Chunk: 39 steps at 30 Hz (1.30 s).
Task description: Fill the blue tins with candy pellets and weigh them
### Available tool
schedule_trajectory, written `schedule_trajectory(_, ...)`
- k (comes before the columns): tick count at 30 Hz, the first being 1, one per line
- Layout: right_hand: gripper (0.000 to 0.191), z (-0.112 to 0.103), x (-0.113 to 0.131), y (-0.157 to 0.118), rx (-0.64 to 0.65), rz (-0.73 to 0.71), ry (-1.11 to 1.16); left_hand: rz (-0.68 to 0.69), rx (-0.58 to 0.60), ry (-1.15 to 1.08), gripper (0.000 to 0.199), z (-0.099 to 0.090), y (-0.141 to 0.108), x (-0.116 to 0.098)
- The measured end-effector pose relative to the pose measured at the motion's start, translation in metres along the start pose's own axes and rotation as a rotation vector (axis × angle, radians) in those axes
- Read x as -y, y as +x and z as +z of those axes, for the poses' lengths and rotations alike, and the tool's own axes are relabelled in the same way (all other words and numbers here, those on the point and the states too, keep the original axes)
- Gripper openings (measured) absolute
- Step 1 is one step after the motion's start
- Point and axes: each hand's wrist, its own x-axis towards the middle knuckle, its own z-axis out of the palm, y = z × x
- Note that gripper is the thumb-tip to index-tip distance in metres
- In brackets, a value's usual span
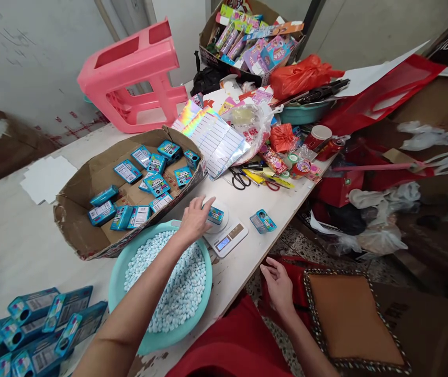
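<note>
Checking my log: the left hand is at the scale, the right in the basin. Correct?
Not quite: the head view shows the right hand beside the table, not in the basin; the left hand is at the scale.

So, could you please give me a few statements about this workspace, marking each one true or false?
1. A small blue box sits on the scale, with the left hand right by it. True.
2. The right hand is resting on the scale. False: it is empty, just beyond the near edge of the table.
3. The aqua basin contains pale blue pellets. True.
4. The pink stool is on the floor. False: it is on the table.
5. The cardboard tray has several blue boxes in it. True.
</note>
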Motion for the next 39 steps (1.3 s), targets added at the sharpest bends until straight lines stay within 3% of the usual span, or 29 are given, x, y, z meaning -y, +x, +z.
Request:
schedule_trajectory(2, 0.049, -0.001, -0.001, 0.001, -0.023, 0.018, 0.002, 0.05, 0.063, 0.048, 0.078, 0.012, 0.015, -0.003)
schedule_trajectory(5, 0.05, 0.002, 0.001, 0.004, -0.008, 0.009, 0.011, 0.059, 0.136, 0.05, 0.046, 0.02, 0.027, -0.008)
schedule_trajectory(8, 0.056, 0.006, 0.009, 0.018, -0.03, -0.04, 0.003, -0.058, -0.012, -0.045, 0.031, 0.007, 0.011, -0.007)
schedule_trajectory(11, 0.074, 0.011, 0.025, 0.044, -0.157, -0.147, -0.063, -0.181, -0.282, -0.216, 0.04, -0.028, -0.041, 0.008)
schedule_trajectory(13, 0.085, 0.017, 0.043, 0.061, -0.238, -0.214, -0.112, -0.266, -0.376, -0.313, 0.042, -0.056, -0.091, 0.023)
schedule_trajectory(16, 0.095, 0.031, 0.081, 0.062, -0.334, -0.419, -0.18, -0.451, -0.37, -0.354, 0.046, -0.091, -0.171, 0.037)
schedule_trajectory(18, 0.086, 0.045, 0.111, 0.037, -0.194, -0.571, -0.167, -0.535, -0.325, -0.339, 0.048, -0.099, -0.211, 0.034)
schedule_trajectory(20, 0.073, 0.064, 0.14, -0.002, 0.212, -0.598, -0.147, -0.541, -0.282, -0.366, 0.046, -0.095, -0.233, 0.021)
schedule_trajectory(23, 0.068, 0.092, 0.167, -0.062, 0.874, -0.545, -0.121, -0.4, -0.181, -0.566, 0.037, -0.073, -0.237, -0.003)
schedule_trajectory(25, 0.049, 0.102, 0.172, -0.084, 1.063, -0.409, -0.087, -0.341, -0.162, -0.702, 0.026, -0.053, -0.23, -0.006)
schedule_trajectory(26, 0.043, 0.103, 0.172, -0.089, 1.065, -0.343, -0.07, -0.359, -0.182, -0.717, 0.024, -0.043, -0.225, -0.001)
schedule_trajectory(28, 0.04, 0.099, 0.168, -0.089, 0.94, -0.272, -0.059, -0.468, -0.219, -0.601, 0.024, -0.022, -0.217, 0.02)
schedule_trajectory(31, 0.04, 0.09, 0.164, -0.078, 0.763, -0.32, -0.094, -0.563, -0.119, -0.355, 0.015, 0.012, -0.209, 0.056)
schedule_trajectory(34, 0.041, 0.088, 0.167, -0.074, 0.723, -0.358, -0.112, -0.559, -0.056, -0.337, 0.014, 0.036, -0.206, 0.076)
schedule_trajectory(36, 0.041, 0.092, 0.167, -0.075, 0.697, -0.376, -0.111, -0.547, -0.049, -0.349, 0.014, 0.041, -0.208, 0.078)
schedule_trajectory(39, 0.04, 0.1, 0.164, -0.079, 0.664, -0.405, -0.119, -0.55, -0.091, -0.397, 0.013, 0.026, -0.214, 0.072)
